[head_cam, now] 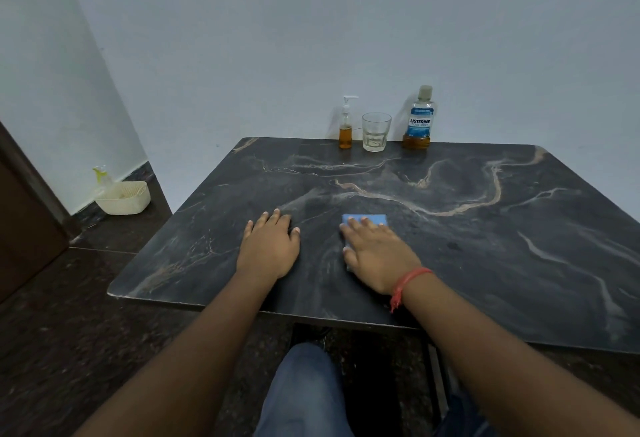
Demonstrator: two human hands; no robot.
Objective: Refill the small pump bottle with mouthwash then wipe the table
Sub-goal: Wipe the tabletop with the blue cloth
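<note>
- Nearest to the camera, a knee in blue denim (304, 391) shows under the front edge of the table.
- The table (485, 263) has a dark, smooth top like marble, with pale and tan veins that run across it, and its corners are rounded.
- The left hand (268, 244) lies flat on the tabletop, palm down, fingers straight and a little spread; it holds nothing.
- The right hand (375, 253) presses flat on a blue cloth (367, 220), fingers straight. The cloth is a folded rectangle, and its far edge shows beyond the fingertips. A red thread band (410, 280) is tied around this wrist.
- At the far edge of the table, near the wall, 3 things stand upright in 1 row.
- On the left is the small pump bottle (345, 126), clear and slim with a white pump, holding amber liquid in its lower part.
- In the middle is a clear glass tumbler (375, 131) with faceted sides.
- On the right is the mouthwash bottle (419, 121), clear plastic with a blue label and a pale cap; amber liquid fills only its bottom.
- On the dark speckled floor at the left, against the white wall, sits a cream plastic basket (123, 197) with a spray bottle (100, 177) just behind it.
</note>
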